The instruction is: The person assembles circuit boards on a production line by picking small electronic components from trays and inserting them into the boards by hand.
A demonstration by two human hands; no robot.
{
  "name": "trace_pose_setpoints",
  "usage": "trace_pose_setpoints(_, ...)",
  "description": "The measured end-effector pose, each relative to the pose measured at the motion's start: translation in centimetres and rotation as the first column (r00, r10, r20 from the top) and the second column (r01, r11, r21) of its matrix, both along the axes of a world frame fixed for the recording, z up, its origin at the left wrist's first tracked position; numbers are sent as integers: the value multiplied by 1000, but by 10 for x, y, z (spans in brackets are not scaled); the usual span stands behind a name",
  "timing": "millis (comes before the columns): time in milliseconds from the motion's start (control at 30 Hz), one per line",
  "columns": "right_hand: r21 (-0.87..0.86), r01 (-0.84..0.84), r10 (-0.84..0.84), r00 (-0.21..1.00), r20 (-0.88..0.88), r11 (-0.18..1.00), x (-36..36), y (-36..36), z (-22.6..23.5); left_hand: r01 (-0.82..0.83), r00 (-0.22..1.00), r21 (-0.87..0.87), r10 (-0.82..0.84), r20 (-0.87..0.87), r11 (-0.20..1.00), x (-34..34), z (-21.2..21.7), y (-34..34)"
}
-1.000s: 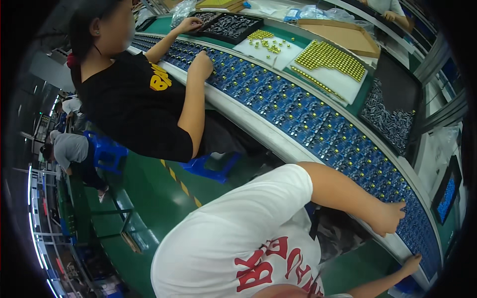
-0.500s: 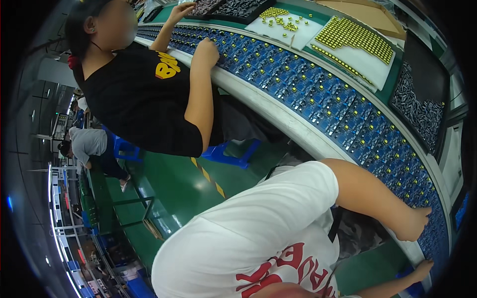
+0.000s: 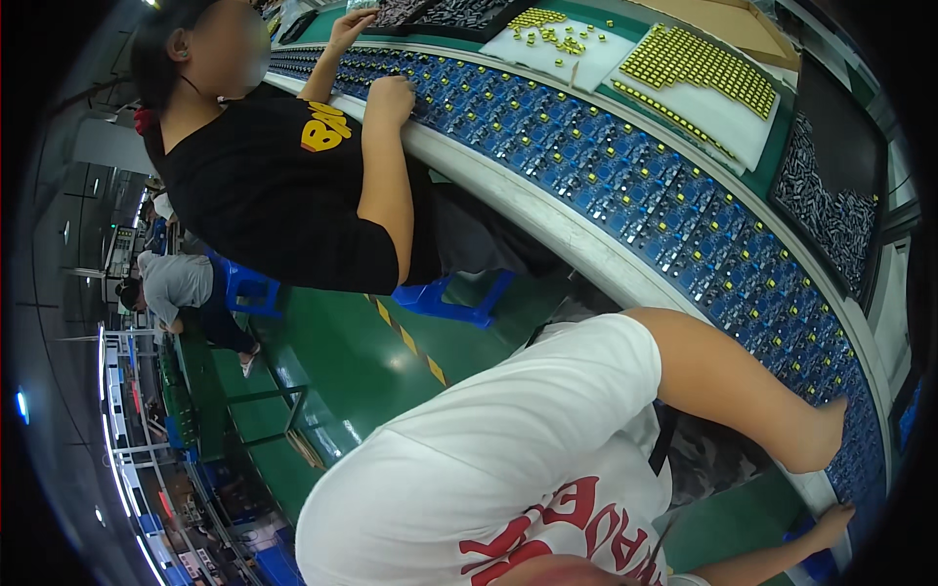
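Observation:
A long panel row of blue circuit boards [image 3: 625, 195] dotted with small yellow parts runs along a pale-edged bench. My left hand [image 3: 819, 437] is over the boards toward the lower right, its back toward me and its fingertips mostly hidden behind it. Lower down, my right hand [image 3: 831, 527] reaches to the near edge of the same boards, with the fingers too small and turned away to read. Whether either hand holds a part cannot be made out.
Beyond the boards lie a white sheet of yellow square parts [image 3: 694, 73], a second sheet with loose yellow parts [image 3: 542, 49] and a black tray of small dark parts [image 3: 826, 210]. A co-worker in black [image 3: 283, 195] works at the far left, beside a blue stool [image 3: 454, 298].
Both of my hands have shifted only slightly over the boards. The co-worker's nearer hand has moved a little to the left. The boards have slid slightly toward the lower right.

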State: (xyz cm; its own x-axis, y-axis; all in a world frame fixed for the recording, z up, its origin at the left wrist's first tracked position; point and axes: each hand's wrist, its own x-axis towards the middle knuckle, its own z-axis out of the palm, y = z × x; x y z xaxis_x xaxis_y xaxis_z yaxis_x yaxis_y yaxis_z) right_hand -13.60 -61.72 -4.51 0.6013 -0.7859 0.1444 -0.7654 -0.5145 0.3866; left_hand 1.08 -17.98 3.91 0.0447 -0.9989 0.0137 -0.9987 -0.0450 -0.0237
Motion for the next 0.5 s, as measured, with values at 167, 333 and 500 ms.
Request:
trace_pose_setpoints(167, 22, 7, -9, 999, 54, 1000, -8, -8, -7, 14, 997, 226, 3, -75, 974, -8, 16, -14)
trace_pose_setpoints(333, -8, -61, 61, 992, 109, 998, -13, 2, -8, -68, 993, 234, 88, -78, 970, -13, 7, -33)
trace_pose_setpoints(500, 16, -46, 44, 989, 142, 999, -11, 9, -5, -114, 978, 266, 155, -140, 957, -10, 16, -35)
